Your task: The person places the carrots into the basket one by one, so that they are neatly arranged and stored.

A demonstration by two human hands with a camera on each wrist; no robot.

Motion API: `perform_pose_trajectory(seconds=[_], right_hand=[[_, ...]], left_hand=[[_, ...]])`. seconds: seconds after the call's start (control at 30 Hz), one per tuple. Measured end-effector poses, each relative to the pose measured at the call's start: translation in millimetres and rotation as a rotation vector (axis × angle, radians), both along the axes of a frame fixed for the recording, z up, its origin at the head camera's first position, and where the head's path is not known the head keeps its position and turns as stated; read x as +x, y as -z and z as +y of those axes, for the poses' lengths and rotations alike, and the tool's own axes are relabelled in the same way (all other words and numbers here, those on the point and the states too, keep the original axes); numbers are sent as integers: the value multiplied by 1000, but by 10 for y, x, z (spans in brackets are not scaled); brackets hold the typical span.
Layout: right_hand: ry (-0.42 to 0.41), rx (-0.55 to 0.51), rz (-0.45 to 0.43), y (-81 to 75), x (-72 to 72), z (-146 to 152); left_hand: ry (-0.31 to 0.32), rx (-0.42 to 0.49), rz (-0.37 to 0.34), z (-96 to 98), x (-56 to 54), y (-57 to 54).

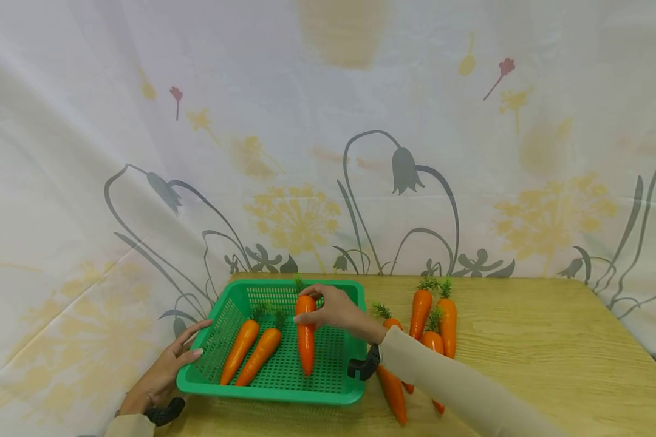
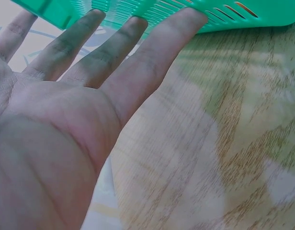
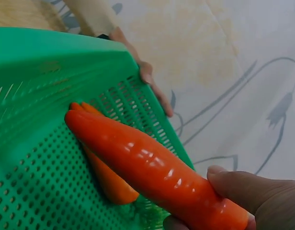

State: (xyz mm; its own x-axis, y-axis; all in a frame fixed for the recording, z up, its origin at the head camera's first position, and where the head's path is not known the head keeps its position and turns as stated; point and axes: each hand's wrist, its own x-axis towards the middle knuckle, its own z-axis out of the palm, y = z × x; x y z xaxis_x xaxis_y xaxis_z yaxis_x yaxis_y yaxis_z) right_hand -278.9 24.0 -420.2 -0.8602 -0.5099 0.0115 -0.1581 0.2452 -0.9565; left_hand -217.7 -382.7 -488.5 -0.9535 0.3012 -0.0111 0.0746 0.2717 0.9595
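Note:
My right hand pinches a carrot near its leafy top and holds it over the green basket, tip pointing down. In the right wrist view the held carrot spans the frame, the thumb laid across its thick end. Two more carrots lie side by side at the basket's left, leaves toward the back. My left hand is at the basket's left side; in the left wrist view its fingers are extended, with tips against the slotted wall.
Right of the basket, several carrots lie in a loose group on the wooden table, partly under my right forearm. A pale curtain with printed flowers hangs behind the table and along its left.

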Motion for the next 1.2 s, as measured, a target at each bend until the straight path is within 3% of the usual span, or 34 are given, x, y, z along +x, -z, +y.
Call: perform_pose_trajectory(seconds=[0.37, 0.83, 1.2], right_hand=[[-29, 54, -59, 121, 32, -314], [17, 92, -186, 256, 17, -619], [55, 190, -139, 357, -38, -823]], left_hand=[[5, -9, 7, 0, 8, 5], [13, 10, -1, -15, 14, 11], [20, -4, 19, -18, -3, 12]])
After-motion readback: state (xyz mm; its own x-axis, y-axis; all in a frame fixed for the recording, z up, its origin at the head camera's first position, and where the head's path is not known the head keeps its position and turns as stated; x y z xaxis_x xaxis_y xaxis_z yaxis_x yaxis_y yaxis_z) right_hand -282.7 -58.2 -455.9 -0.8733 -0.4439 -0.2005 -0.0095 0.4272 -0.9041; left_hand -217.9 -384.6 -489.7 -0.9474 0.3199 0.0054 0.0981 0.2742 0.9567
